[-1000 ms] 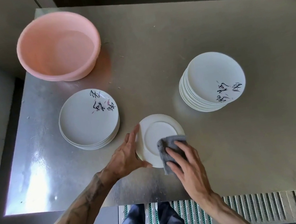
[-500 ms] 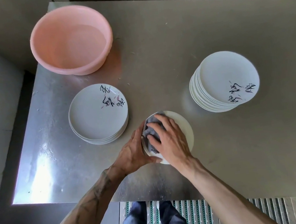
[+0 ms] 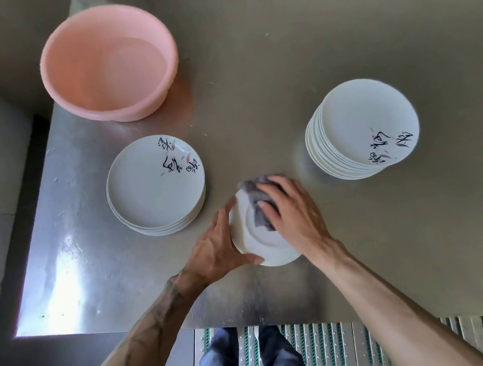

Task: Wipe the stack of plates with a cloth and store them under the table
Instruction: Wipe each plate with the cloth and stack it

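With right hand (image 3: 292, 216) gripping grey cloth (image 3: 250, 189), wipes far rim of upturned plate (image 3: 257, 242) on worktop (image 3: 254, 104) between short stack (image 3: 154, 182) and tall stack (image 3: 362, 127); braces its left edge with left hand (image 3: 212, 251), fingers straight.

The right grip (image 3: 295, 217) covers half the plate (image 3: 253, 238) and most of the grey cloth (image 3: 250, 188), whose far edge is blurred. The left stack (image 3: 154, 183) and right stack (image 3: 362, 127) show only rims below their top plates. The table (image 3: 252, 89) runs off on the right.
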### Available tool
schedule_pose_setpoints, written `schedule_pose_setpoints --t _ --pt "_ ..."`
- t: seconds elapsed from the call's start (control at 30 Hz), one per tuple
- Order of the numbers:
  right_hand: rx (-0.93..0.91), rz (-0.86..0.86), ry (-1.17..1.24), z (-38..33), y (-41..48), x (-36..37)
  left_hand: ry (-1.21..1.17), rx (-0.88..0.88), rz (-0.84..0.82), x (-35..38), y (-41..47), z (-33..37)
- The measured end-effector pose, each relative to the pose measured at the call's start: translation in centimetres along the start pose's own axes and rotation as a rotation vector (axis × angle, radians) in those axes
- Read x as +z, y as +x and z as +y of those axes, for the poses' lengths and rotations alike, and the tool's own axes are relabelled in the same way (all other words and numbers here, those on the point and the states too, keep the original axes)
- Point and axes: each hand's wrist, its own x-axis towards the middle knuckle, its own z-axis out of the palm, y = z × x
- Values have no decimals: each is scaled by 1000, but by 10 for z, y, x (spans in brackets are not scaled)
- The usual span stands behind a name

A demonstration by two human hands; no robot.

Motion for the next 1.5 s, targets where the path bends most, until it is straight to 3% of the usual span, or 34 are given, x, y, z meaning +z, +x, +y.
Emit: schedule_pose_setpoints --t 0.1,0.27,0.33,0.47,0.63,0.8,0.93,1.07,1.23,1.4,1.5 --pt "188 30 54 24 -30 -15 32 21 1 1 0 0" --pt "267 62 126 23 -51 -12 64 65 -27 1 -1 -1" --pt "219 41 133 15 -26 -7 50 56 -39 -1 -1 -1" --pt "-58 -14 40 -18 2 9 5 35 -42 -3 -1 -1" --pt "-157 -10 48 -29 -37 16 15 73 -36 -2 0 0" --pt "-307 -116 -76 -2 -93 4 51 140 -10 -2 -2 -2" --pt "-119 -54 -105 31 -117 -13 52 99 -41 -2 -1 -3" --pt "89 19 76 35 -90 -16 65 109 -56 0 -1 -4" --pt "80 -22 146 19 -25 -9 70 88 -41 0 -1 -5" --pt "-254 -110 30 -7 -2 5 62 110 -41 -1 0 -3" --pt "-32 -46 56 13 -3 -6 55 97 -32 0 0 -2"
